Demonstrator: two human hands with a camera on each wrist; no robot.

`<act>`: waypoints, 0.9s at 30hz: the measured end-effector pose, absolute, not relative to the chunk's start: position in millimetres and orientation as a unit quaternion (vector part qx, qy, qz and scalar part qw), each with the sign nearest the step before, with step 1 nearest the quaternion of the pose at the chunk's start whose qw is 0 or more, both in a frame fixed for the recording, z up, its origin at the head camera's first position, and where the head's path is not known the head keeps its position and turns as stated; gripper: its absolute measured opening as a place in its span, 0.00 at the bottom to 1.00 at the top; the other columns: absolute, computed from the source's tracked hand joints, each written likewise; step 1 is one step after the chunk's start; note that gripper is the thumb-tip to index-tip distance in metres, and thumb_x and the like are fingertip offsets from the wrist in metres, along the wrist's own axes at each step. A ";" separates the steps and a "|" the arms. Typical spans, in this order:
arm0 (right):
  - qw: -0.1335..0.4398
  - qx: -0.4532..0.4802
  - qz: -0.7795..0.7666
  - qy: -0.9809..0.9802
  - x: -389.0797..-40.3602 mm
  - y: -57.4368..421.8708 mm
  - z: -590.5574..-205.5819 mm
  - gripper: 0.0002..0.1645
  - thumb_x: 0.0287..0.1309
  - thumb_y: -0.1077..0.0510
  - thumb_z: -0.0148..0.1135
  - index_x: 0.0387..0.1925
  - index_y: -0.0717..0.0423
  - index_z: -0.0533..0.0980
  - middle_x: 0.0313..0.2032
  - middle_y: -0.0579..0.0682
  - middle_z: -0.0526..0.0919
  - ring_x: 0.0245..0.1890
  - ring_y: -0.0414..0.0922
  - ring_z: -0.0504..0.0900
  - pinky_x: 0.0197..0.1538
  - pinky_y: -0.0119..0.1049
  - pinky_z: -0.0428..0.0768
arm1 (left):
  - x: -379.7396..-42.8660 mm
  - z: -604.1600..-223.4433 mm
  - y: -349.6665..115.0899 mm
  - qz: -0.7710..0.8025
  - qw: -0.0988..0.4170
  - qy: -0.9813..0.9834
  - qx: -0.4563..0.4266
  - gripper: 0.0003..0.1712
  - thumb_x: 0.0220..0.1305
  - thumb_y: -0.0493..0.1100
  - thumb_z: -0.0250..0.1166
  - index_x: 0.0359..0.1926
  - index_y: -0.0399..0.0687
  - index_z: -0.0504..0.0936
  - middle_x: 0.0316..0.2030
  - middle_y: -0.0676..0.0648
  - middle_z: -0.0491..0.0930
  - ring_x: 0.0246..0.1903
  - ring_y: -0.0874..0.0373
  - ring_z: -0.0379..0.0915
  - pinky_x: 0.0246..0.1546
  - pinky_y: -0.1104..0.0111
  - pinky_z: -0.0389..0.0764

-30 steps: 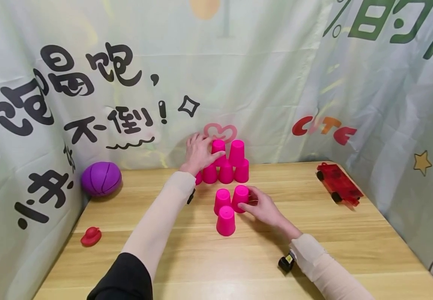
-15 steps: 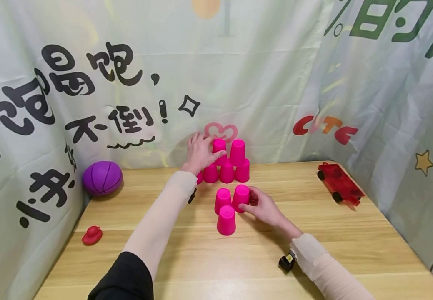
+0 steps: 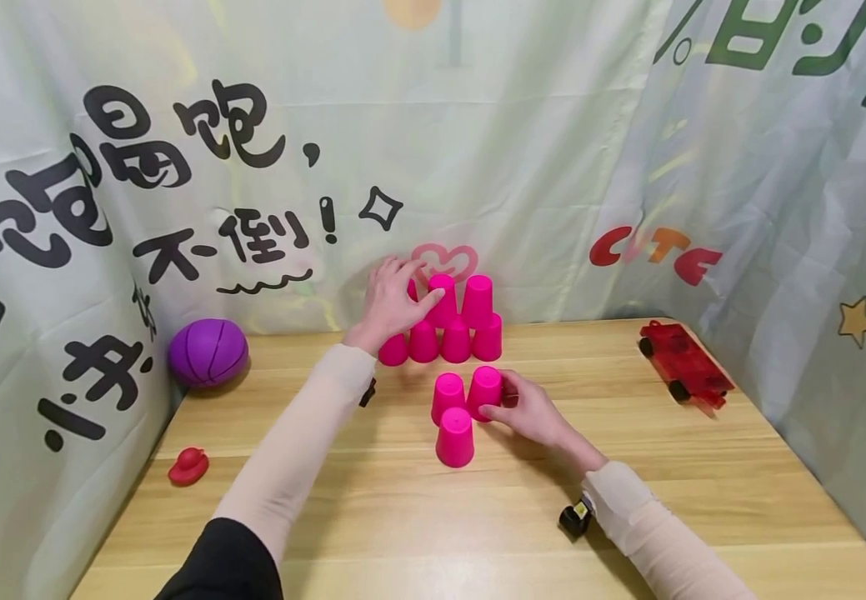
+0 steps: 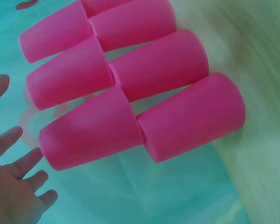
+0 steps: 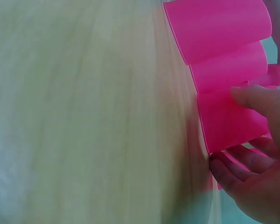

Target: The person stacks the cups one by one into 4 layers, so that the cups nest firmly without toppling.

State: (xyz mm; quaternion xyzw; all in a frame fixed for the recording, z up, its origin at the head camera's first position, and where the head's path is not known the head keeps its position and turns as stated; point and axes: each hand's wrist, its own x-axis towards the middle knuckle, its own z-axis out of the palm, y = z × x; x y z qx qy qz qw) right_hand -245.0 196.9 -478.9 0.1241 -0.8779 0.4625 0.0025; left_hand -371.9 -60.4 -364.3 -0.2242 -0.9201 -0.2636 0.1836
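Observation:
Upside-down pink cups form a stack at the back, with several in the bottom row (image 3: pixel 456 342) and three in the upper row (image 3: pixel 478 302). My left hand (image 3: pixel 393 302) is beside the upper row's left end, partly hiding it. In the left wrist view its fingers (image 4: pixel 25 164) are spread, close to the top of the end cup (image 4: pixel 91 130); contact is unclear. Nearer stand three more upside-down cups. Of these, my right hand (image 3: pixel 533 412) grips the back right cup (image 3: pixel 486 393) between thumb and fingers. Beside it are a back left cup (image 3: pixel 448 398) and a front cup (image 3: pixel 455 438).
On the left of the wooden table (image 3: pixel 372 517) are a purple ball (image 3: pixel 208 352) and a small red duck-like toy (image 3: pixel 188 467). A red toy car (image 3: pixel 683 367) lies at the right. A printed curtain (image 3: pixel 538 167) hangs right behind the stack.
My left hand has drawn back slightly to the left from the upper row, exposing more of the stack's left cups. The right hand keeps its grip on the same cup.

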 end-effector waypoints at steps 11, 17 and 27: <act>0.007 0.117 0.473 -0.873 -244.6 197.8 -478.9 0.34 0.60 0.58 0.77 0.65 0.61 0.74 0.52 0.58 0.87 0.50 0.52 0.87 0.57 0.45 0.87 | -328.6 -368.8 -79.8 -0.342 0.261 -0.841 -0.328 0.32 0.64 0.50 0.73 0.66 0.43 0.78 0.61 0.41 0.82 0.62 0.43 0.78 0.66 0.49 0.79; 0.013 0.111 0.496 -0.861 -247.0 200.5 -473.2 0.36 0.62 0.59 0.76 0.67 0.62 0.72 0.54 0.61 0.86 0.51 0.56 0.87 0.58 0.48 0.87 | -312.6 -392.8 -89.4 -0.365 0.262 -0.823 -0.346 0.32 0.62 0.46 0.75 0.63 0.36 0.79 0.57 0.37 0.84 0.58 0.40 0.81 0.62 0.50 0.83; 0.070 0.125 0.481 -0.865 -264.7 202.7 -434.9 0.35 0.61 0.59 0.75 0.67 0.63 0.74 0.55 0.63 0.87 0.52 0.57 0.87 0.57 0.50 0.87 | -296.8 -435.5 -93.9 -0.443 0.161 -0.823 -0.317 0.29 0.64 0.45 0.76 0.63 0.41 0.79 0.51 0.40 0.87 0.52 0.43 0.85 0.56 0.48 0.87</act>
